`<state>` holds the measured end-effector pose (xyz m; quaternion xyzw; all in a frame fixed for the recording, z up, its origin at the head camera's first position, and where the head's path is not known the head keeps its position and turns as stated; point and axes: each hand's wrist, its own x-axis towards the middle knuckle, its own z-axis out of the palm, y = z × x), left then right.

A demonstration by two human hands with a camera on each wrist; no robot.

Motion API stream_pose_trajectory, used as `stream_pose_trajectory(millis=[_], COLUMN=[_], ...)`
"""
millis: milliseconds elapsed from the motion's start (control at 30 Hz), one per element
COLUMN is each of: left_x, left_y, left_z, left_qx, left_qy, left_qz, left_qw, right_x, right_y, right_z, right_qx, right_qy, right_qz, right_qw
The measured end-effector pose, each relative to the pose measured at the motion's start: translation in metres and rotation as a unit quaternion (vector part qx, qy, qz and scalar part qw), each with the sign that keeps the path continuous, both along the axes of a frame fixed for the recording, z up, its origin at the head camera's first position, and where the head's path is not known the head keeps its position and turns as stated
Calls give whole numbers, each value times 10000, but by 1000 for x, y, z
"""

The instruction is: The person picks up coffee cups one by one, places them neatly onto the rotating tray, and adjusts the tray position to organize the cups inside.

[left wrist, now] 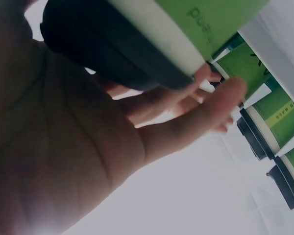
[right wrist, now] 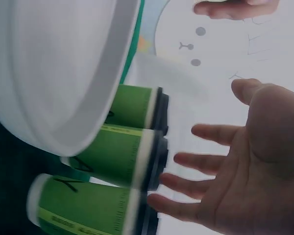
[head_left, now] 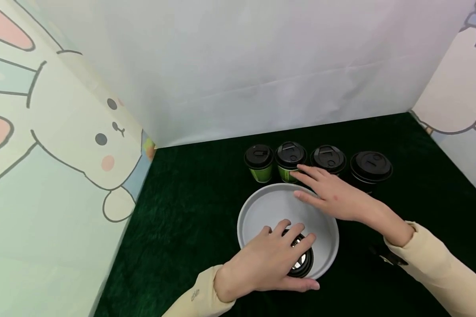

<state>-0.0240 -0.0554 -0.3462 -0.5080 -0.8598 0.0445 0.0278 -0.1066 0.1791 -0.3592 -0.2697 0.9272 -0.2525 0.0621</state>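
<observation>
On a round grey tray (head_left: 258, 207) stands a paper cup with a shiny black lid (head_left: 307, 264); its green side (left wrist: 210, 24) shows in the left wrist view. My left hand (head_left: 271, 259) lies over this lid, fingers spread across it and thumb out to the side. Whether the palm touches the lid cannot be told. The right hand (head_left: 337, 196) hovers above the tray's far right edge, fingers extended and holding nothing. Beyond it several lidded green cups, among them a left-end cup (head_left: 262, 174) and one beside it (head_left: 287, 174), stand in a row.
The right-end cup (head_left: 370, 167) stands slightly apart from its neighbour (head_left: 328, 158). Dark green cloth (head_left: 182, 220) covers the table. A white backdrop (head_left: 262, 66) rises behind, with a rabbit-printed panel (head_left: 71, 132) at left and another printed panel (head_left: 456, 88) at right.
</observation>
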Motion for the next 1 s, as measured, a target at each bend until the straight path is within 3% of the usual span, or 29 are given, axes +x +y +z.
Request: stream_pose_trajectory(millis=[133,267,367,600,700,1000], left_x=[-8,-24,-38,-67,-80,-116], left_y=[-3,-10,-17,-32,-36,-38], left_z=[3,9,10,1,-6,-19], left_qx=[154,188,300,1026,1384,2425], left_qy=[-342,-1047,-1204,-756,-363,880], left_qz=[-91,-25,52,242,238,304], left_qw=[9993,9943,9923,9916,9894,9657], right_x=[3,3,2,2,2,9], right_y=[0,0,0,-1,-2,0], right_z=[-13,-28,-38,-58,-63,-70], right_qx=[-9,-28,37,277,358,686], right_qy=[-152,-198,-166,10,39,200], right_qz=[248,436,466,502,512,406], right_qw=[9996,9988,9988,9984,9980,9966])
